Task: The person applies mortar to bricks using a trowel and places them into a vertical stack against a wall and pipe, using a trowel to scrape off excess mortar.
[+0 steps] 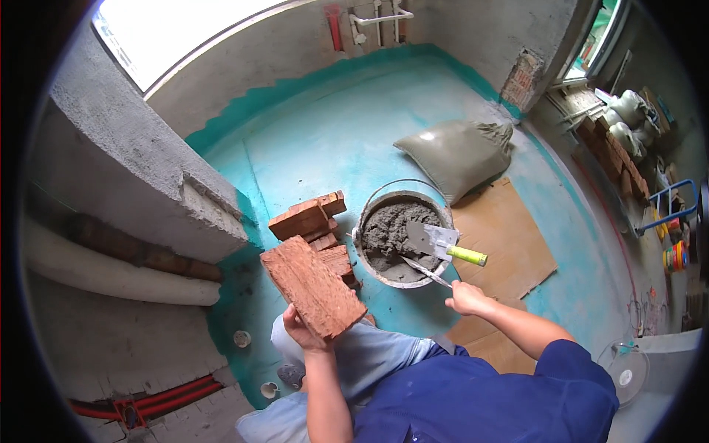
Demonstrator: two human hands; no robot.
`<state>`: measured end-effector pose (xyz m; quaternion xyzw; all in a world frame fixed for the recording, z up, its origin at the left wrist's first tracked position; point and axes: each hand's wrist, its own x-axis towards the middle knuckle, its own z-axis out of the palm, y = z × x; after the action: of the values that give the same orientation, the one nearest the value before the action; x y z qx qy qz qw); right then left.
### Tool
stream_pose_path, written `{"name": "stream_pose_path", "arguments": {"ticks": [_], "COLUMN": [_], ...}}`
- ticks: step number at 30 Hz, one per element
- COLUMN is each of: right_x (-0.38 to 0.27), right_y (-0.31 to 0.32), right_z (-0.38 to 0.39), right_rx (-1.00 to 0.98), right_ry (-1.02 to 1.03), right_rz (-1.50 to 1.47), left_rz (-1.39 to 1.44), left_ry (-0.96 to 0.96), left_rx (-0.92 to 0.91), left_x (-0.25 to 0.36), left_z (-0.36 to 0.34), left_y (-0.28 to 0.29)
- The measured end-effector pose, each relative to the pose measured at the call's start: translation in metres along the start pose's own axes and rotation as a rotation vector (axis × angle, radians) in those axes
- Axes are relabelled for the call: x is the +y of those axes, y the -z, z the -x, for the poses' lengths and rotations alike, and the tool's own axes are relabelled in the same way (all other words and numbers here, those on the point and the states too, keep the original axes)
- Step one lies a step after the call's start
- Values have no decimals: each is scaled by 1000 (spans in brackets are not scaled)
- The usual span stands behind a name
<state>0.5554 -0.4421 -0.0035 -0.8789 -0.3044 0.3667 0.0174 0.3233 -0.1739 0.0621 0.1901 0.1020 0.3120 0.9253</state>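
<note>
My left hand (299, 330) grips a red brick (312, 284) by its near end and holds it flat above my knee. My right hand (467, 297) holds a thin trowel (425, 271) whose blade reaches into the wet grey mortar (389, 230) in a round bucket (369, 262). A second, flat trowel with a yellow-green handle (443, 244) rests across the bucket's rim. A small stack of red bricks (310, 218) sits on the floor just beyond the held brick, to the left of the bucket.
A grey sack (458, 155) lies beyond the bucket on the turquoise floor. Cardboard sheets (502, 244) lie on the right. A rough grey wall ledge (125, 162) and a white pipe (111, 273) run along the left. More bricks (613, 159) and a fan (624, 369) stand at the right.
</note>
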Motion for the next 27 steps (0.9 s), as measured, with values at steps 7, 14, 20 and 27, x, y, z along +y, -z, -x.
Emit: {"name": "stream_pose_path", "arguments": {"ticks": [7,14,20,27], "right_x": [-3,-11,-35,-35], "right_y": [57,78,88,99], "right_z": [4,-11,-45,-65], "right_rx": [137,346,-115,-441], "right_ry": [192,320,207,-152], "right_rz": [189,464,522,181], "left_rz": [118,-1,48,108], "left_ry": [14,-38,-104,-123], "left_rx": [-15,129,145,133], "left_x": [-1,-6,3,0], "left_z": [-12,-1,11,7], "left_y": [7,20,27,33]}}
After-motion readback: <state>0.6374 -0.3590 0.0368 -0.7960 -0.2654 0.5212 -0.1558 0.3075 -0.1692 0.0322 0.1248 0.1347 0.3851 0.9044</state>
